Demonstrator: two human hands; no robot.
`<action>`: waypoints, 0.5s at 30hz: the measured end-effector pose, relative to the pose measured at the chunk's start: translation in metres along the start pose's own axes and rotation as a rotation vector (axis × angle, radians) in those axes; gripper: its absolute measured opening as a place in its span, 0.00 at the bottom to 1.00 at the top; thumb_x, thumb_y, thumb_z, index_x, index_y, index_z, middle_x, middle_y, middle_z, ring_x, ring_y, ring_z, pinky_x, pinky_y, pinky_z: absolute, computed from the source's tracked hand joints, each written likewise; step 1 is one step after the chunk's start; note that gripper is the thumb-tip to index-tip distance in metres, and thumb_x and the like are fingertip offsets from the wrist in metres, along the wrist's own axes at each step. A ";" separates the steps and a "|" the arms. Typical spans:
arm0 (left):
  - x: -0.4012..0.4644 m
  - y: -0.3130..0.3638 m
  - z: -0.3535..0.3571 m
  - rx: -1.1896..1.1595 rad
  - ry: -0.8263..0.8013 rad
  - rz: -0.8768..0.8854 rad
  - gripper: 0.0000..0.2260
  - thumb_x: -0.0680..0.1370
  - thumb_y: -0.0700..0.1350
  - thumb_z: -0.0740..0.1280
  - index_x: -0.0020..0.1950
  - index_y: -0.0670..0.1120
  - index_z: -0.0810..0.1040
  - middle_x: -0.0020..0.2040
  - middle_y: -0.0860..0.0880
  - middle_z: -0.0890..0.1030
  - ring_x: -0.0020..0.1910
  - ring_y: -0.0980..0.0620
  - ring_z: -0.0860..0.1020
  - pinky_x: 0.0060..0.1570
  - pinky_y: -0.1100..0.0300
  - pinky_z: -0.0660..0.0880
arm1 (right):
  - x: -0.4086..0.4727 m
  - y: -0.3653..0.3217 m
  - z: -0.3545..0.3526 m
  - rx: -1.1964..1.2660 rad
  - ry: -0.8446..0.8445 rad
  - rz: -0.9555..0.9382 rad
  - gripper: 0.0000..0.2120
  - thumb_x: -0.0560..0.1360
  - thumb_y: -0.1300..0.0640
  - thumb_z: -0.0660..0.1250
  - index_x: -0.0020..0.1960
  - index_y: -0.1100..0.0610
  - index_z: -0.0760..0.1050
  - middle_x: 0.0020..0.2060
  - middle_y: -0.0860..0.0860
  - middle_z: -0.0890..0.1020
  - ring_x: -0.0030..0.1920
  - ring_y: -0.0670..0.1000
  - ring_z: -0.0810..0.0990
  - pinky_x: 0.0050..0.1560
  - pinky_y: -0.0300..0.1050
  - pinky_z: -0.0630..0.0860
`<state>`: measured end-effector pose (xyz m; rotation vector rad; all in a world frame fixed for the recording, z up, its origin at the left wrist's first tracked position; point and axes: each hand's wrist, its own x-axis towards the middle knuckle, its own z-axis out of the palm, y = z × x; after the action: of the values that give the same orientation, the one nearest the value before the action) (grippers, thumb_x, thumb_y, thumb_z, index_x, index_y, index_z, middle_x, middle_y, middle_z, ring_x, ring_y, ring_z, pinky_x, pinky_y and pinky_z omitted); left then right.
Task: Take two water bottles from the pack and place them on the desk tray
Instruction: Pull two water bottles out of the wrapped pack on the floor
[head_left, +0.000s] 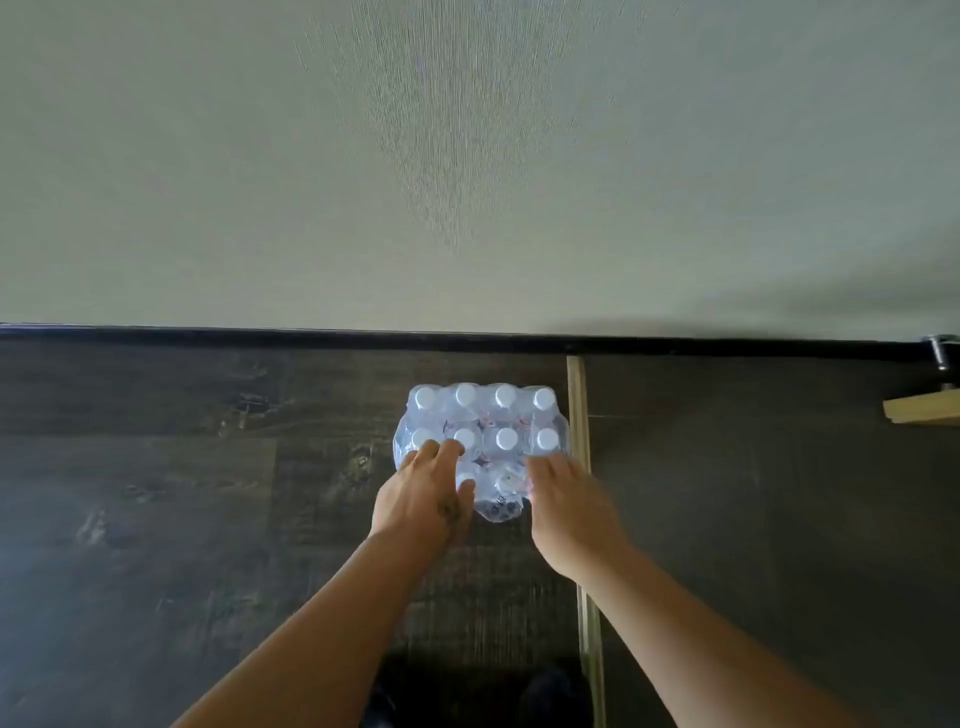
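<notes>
**Both hands on the pack**

The left hand lies on the near left of the pack, its fingers loosely spread over the wrap by two caps, gripping nothing. The pack stands on the dark wood floor near the wall, white caps up, still wrapped in clear film. The right hand rests on its near right edge, fingers together and flat; whether they grip cannot be told. A pale strip runs just right of the pack.

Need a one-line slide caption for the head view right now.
Both hands, left hand and right hand, reach down onto a shrink-wrapped water bottle pack standing on the dark wood floor by a wall.
</notes>
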<state>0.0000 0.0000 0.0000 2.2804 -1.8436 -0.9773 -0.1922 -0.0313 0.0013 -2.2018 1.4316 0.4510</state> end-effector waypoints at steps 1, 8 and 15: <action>0.010 -0.004 0.008 0.005 0.006 0.005 0.15 0.82 0.52 0.65 0.67 0.51 0.71 0.59 0.49 0.80 0.57 0.45 0.79 0.45 0.47 0.80 | 0.011 0.001 0.007 -0.011 0.030 -0.016 0.21 0.82 0.59 0.64 0.73 0.55 0.68 0.69 0.54 0.76 0.68 0.56 0.75 0.65 0.50 0.77; 0.055 -0.016 0.043 0.067 0.067 0.043 0.17 0.81 0.44 0.68 0.68 0.48 0.69 0.58 0.47 0.77 0.52 0.46 0.77 0.37 0.51 0.76 | 0.069 -0.007 0.024 0.050 0.185 0.039 0.17 0.80 0.52 0.70 0.65 0.58 0.75 0.64 0.57 0.80 0.63 0.59 0.79 0.66 0.53 0.76; 0.074 -0.025 0.051 0.162 0.062 0.105 0.21 0.79 0.37 0.73 0.69 0.47 0.73 0.61 0.47 0.75 0.53 0.49 0.77 0.44 0.56 0.78 | 0.094 -0.010 0.042 -0.060 0.090 0.073 0.24 0.84 0.45 0.62 0.76 0.53 0.65 0.73 0.54 0.74 0.72 0.55 0.74 0.73 0.51 0.72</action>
<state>0.0025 -0.0420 -0.0831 2.2430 -2.0627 -0.7600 -0.1462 -0.0765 -0.0803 -2.2487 1.5688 0.4299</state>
